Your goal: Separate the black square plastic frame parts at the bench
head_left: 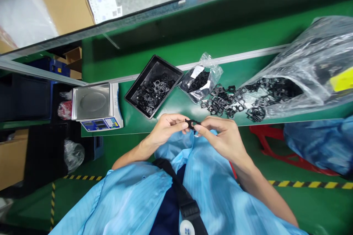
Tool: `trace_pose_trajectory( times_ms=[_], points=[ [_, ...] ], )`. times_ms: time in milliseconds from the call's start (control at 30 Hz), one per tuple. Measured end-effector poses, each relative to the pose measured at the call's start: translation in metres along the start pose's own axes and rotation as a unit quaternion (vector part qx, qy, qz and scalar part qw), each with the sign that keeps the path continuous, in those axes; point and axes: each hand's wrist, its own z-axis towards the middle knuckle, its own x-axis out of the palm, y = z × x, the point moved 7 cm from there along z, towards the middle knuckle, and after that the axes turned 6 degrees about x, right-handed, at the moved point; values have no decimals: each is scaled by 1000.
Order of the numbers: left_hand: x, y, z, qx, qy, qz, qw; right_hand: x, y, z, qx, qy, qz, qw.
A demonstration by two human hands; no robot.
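My left hand [171,127] and my right hand [220,134] meet at the table's front edge, both closed on one small black ring-shaped part [192,122]. Thumbs and fingertips pinch it from either side and hide its ends. Just beyond my hands, a black tray [135,90] holds a heap of similar black parts. A clear plastic bag [194,97] with black parts and white paper labels lies to the right of the tray. Further right, a loose pile of black ring-shaped parts [223,101] spreads over the green tabletop.
A large plastic sack [309,62] spills black parts at the right. To the left stands a weighing scale [92,102] with a metal pan. A raised ledge [176,33] runs along the back. A red stool [271,147] is below the table at right.
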Motion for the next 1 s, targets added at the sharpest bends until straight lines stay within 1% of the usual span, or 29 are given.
trace_pose_trajectory(
  times_ms=[233, 300, 367, 400, 567, 633, 700, 767, 833, 900, 1000],
  points=[
    [1, -8, 2, -20, 64, -18, 998, 5, -9, 5, 56, 44, 94, 993],
    [1, -10, 2, -18, 72, -9, 997, 7, -11, 6, 70, 56, 116, 989],
    [0, -14, 3, -8, 59, 4, 998, 8, -11, 6, 70, 55, 118, 989],
    [-1, -15, 3, 0, 44, 10, 999, 8, -11, 7, 65, 48, 111, 991],
    [-4, -20, 1, 42, -50, 36, 997, 4, -6, 6, 27, -12, 56, 998],
    [-5, -21, 0, 57, -73, 52, 994, 4, -6, 7, 19, -19, 41, 999],
    [-6, -21, 0, 66, -87, 65, 992, 5, -7, 9, 21, -16, 54, 998],
    [-7, -21, 1, 70, -89, 67, 991, 8, -12, 11, 45, -5, 114, 993],
    [-7, -21, 2, 67, -83, 62, 992, 12, -19, 13, 87, 13, 192, 977],
    [-7, -22, 4, 59, -68, 57, 994, 14, -24, 14, 118, 20, 248, 961],
    [-6, -23, 6, 41, -35, 56, 997, 14, -24, 14, 120, 4, 278, 953]
  ],
)
